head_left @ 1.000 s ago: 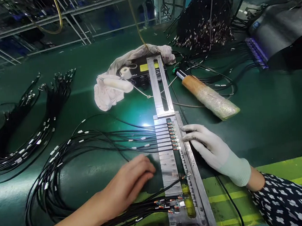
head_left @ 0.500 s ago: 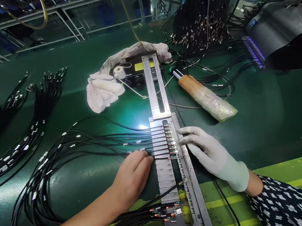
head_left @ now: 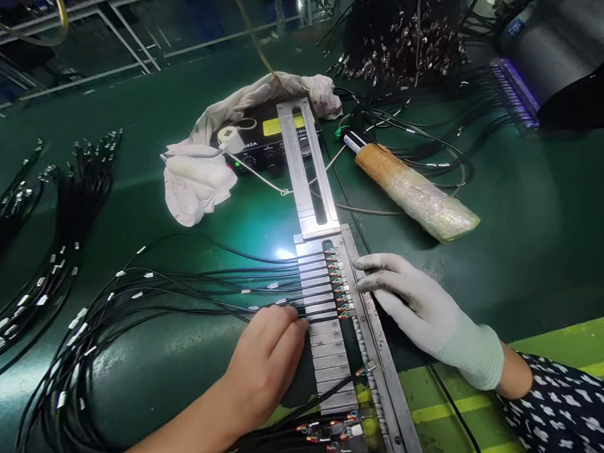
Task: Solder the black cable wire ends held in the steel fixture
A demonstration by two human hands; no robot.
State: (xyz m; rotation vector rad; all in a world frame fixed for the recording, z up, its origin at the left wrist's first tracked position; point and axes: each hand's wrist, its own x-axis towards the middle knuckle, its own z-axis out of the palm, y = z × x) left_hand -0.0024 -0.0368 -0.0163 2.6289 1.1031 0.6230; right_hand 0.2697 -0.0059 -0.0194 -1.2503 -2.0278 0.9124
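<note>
My bare left hand point(head_left: 270, 358) is closed in a pinch on a black cable point(head_left: 322, 318) at the left edge of a slotted metal fixture point(head_left: 329, 349). That cable is the lowest of several lying side by side in the grooves. Their stripped ends with small metal connectors point(head_left: 341, 288) point at a long metal bar point(head_left: 374, 340). My right hand point(head_left: 426, 311), in a white glove with darkened fingertips, rests its outstretched fingers on the bar's right side. Below, a separate cable end point(head_left: 365, 368) lies across the fixture, above a bunch of loose connectors point(head_left: 335, 429).
A black control box point(head_left: 271, 158) with a cloth point(head_left: 195, 188) around it stands behind the fixture. A tape-wrapped handle point(head_left: 415, 191) lies to the right. Cable bundles lie at left point(head_left: 83, 189) and far back point(head_left: 399, 42). A dark machine point(head_left: 565, 55) glows purple at the right.
The view has shifted slightly. My left hand has edged a little to the right along the fixture's edge, still pinching the cable. My gloved right hand stays at the bar.
</note>
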